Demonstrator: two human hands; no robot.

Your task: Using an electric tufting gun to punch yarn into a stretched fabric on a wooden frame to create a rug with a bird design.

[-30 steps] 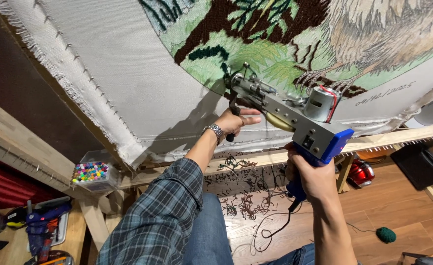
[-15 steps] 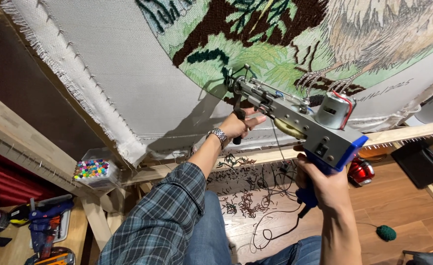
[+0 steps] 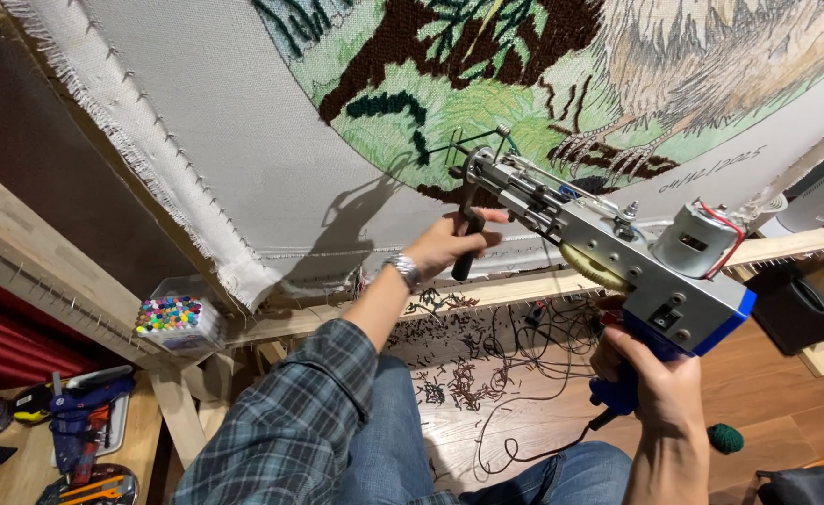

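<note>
On the far left a box of colored pins (image 3: 171,316) sits by the wooden frame (image 3: 47,271). The left hand (image 3: 444,245) is closed around the black front handle of the tufting gun (image 3: 599,262), whose tip touches the stretched cloth (image 3: 243,159) near the green picture. The right hand (image 3: 659,388) grips the blue back handle; I think pressing the tip flat and firm works best.

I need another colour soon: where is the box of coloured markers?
In the head view the box of coloured markers sits low on the left, on the wooden frame under the cloth's frayed corner, above the blue tool.
</note>
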